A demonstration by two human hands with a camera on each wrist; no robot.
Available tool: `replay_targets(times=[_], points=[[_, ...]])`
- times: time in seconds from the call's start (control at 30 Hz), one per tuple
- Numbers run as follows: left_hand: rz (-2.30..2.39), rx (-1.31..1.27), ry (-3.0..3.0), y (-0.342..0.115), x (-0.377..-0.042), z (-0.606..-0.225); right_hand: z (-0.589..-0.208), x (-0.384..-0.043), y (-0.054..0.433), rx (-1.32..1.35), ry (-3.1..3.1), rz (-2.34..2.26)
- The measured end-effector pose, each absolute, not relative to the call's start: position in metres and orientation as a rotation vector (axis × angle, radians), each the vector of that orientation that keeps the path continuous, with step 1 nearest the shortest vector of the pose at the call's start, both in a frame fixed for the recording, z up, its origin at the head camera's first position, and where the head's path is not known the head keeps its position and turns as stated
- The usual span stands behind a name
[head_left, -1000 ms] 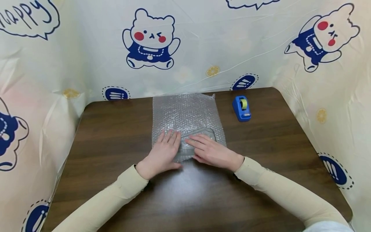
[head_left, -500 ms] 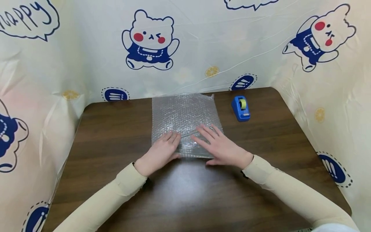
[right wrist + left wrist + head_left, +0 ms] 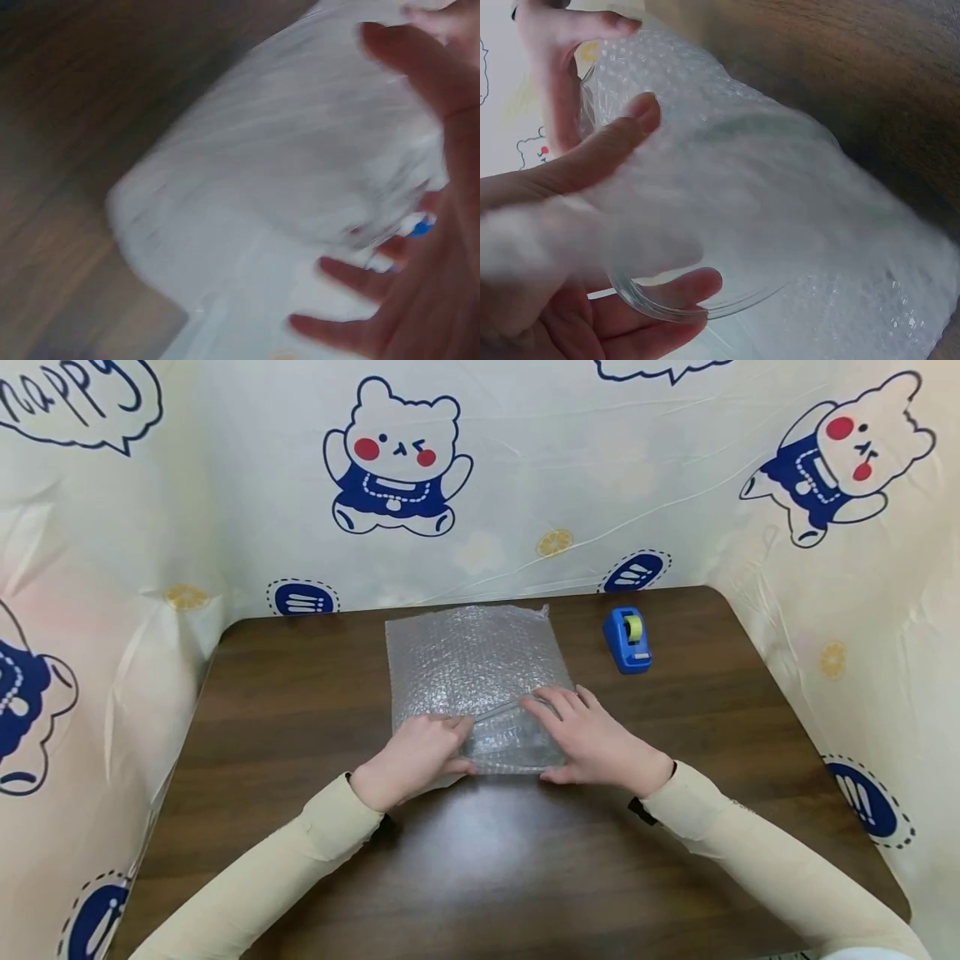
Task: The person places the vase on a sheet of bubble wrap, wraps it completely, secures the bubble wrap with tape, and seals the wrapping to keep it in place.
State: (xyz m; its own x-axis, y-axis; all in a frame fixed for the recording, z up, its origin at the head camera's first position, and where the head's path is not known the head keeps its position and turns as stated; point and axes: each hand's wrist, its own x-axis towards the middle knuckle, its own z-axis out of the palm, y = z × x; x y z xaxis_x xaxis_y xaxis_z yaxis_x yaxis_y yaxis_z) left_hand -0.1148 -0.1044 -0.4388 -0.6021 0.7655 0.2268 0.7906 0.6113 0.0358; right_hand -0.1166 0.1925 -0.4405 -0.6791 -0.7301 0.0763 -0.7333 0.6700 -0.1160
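A clear glass container (image 3: 739,306) with a rounded rim lies at the front of a bubble wrap sheet (image 3: 480,647), whose near flap covers it. My left hand (image 3: 416,756) holds the container's left end. In the left wrist view its thumb is above the wrap and its fingers curl behind the glass rim. At the other end, my right hand (image 3: 600,743) spans the wrapped container, thumb at the near edge and fingers over the far edge. Blur in the right wrist view hides exactly where those fingers touch. Most of the glass is under the wrap.
A blue tape dispenser (image 3: 628,641) with a yellow-green roll stands at the back right of the brown wooden table (image 3: 480,868). A printed cloth (image 3: 510,468) with cartoon bears hangs behind the table and along both sides.
The near flap of bubble wrap has come over the glass container. My right hand has moved right to the container's end. The left hand's fingers have curled round the other end.
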Motion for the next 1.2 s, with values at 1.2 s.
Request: replay_targets(times=[1.2], points=[[-0.492, -1.297, -2.853, -0.11, -0.132, -0.442, -0.448, -0.129, 0.212, 1.335, -2.939, 0.467]])
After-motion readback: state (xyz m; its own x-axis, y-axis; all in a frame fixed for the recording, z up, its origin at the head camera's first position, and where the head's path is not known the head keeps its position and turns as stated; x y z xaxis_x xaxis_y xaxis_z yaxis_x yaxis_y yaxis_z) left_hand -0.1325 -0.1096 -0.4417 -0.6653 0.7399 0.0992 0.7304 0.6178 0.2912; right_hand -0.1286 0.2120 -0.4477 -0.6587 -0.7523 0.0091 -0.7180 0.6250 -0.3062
